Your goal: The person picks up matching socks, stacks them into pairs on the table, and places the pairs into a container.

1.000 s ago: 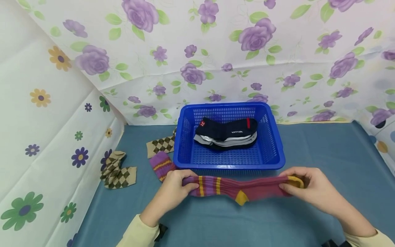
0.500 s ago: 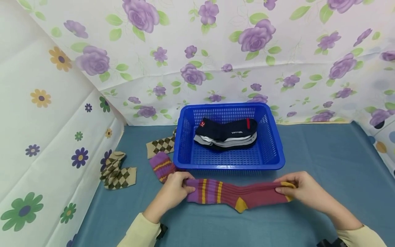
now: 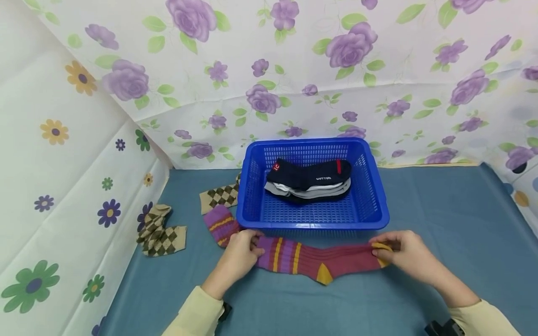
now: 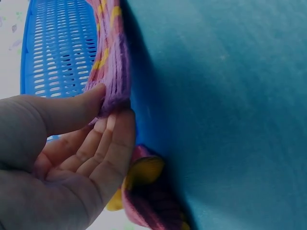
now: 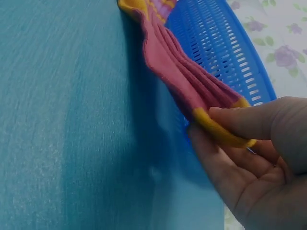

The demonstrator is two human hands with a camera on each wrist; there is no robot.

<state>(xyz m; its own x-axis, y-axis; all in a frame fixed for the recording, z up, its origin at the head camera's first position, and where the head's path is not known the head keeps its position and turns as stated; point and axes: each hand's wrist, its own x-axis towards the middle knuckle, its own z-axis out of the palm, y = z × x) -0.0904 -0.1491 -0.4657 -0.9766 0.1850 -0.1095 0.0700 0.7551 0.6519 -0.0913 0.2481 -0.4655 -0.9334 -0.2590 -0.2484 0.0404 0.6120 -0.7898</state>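
A maroon sock (image 3: pixel 349 259) with a yellow heel and toe and a purple striped cuff stretches sideways in front of the blue basket. My left hand (image 3: pixel 240 254) pinches its purple cuff (image 4: pixel 117 79) between thumb and fingers. At the other end, the yellow toe (image 5: pixel 218 129) is pinched by my right hand (image 3: pixel 407 255). In both wrist views the sock hangs between the hands, above the cloth. Just behind my left hand lies another purple and maroon striped sock (image 3: pixel 220 225), partly hidden by that hand and the basket.
The blue plastic basket (image 3: pixel 313 226) holds a stack of dark, grey and white socks (image 3: pixel 313 175). A crumpled beige checkered sock (image 3: pixel 161 235) lies at the left. Another checkered sock (image 3: pixel 218 198) lies against the basket's left side, partly hidden. Patterned sheets (image 3: pixel 319 107) rise behind the table.
Both hands still hold the sock. My right hand has shifted left, drawing the toe end slightly nearer my left hand. The sock, lower half a second ago, has risen a little since.
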